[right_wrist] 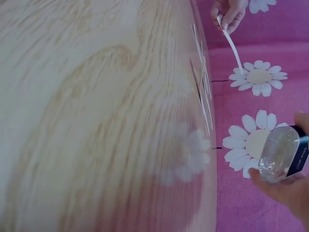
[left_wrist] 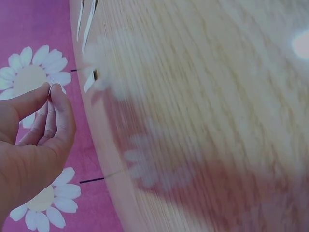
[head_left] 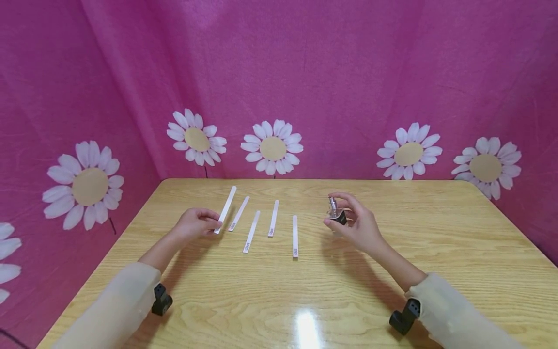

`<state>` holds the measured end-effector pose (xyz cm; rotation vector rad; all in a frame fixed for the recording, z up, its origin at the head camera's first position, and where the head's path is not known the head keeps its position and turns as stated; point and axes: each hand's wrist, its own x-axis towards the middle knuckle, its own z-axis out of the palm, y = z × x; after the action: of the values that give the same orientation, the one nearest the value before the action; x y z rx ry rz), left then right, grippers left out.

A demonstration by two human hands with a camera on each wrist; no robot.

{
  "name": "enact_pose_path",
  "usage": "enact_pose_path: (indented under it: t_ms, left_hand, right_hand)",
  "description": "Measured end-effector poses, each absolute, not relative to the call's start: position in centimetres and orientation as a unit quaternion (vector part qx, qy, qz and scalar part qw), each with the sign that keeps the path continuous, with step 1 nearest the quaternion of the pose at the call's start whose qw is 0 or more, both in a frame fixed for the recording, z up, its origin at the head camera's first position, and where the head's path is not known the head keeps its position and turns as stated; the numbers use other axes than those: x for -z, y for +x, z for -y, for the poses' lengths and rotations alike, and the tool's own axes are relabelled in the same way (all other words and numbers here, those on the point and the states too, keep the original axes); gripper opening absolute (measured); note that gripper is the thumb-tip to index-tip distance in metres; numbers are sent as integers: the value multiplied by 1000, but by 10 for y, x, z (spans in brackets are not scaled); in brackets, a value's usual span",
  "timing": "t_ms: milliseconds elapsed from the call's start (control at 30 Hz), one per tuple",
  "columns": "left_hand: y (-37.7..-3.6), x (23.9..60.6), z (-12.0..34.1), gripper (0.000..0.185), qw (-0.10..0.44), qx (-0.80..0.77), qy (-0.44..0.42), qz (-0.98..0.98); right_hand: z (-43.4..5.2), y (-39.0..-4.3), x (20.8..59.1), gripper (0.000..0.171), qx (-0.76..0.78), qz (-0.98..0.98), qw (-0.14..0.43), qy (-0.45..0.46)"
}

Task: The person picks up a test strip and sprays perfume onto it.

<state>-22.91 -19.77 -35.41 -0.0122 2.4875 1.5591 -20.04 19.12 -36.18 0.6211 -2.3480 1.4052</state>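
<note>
My left hand point(head_left: 213, 224) pinches the near end of a long white paper strip point(head_left: 225, 208) between thumb and fingers, just above the wooden table point(head_left: 279, 300). The same pinch shows in the left wrist view, with the strip's edge point(left_wrist: 49, 89) between the fingertips. In the right wrist view the strip point(right_wrist: 231, 46) juts out from that hand against the pink backdrop. My right hand point(head_left: 350, 219) grips a small clear spray bottle point(head_left: 335, 211) with a silver nozzle and black label, lifted off the table. The bottle point(right_wrist: 279, 153) looks nearly empty.
Several more white strips lie side by side on the table between my hands, among them one point(head_left: 251, 231) and another point(head_left: 295, 236). A pink cloth with white daisies point(head_left: 272, 148) closes off the back and both sides.
</note>
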Motion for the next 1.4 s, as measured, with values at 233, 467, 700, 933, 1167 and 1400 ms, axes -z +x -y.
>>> enact_pose_path:
  t_ms: [233, 467, 700, 933, 1167, 1400]
  left_hand:
    - [-239, 355, 204, 33, 98, -525, -4, -845]
    - [-246, 360, 210, 32, 102, -493, -16, -864]
    - [-244, 364, 210, 29, 104, -480, -41, -870]
    - [-239, 365, 215, 27, 101, -479, -66, -870]
    - [-233, 363, 219, 22, 76, -385, -49, -918]
    - [-235, 360, 210, 20, 31, -324, -10, -946]
  right_hand:
    - [-194, -201, 361, 57, -492, 831, 126, 227]
    - [-196, -200, 364, 59, -496, 829, 109, 233]
    - [-200, -200, 365, 60, -496, 832, 115, 221]
    - [-204, -198, 364, 58, -515, 817, 128, 227]
    - [-206, -198, 365, 56, -496, 825, 132, 237]
    - [-207, -200, 366, 56, -499, 824, 120, 240]
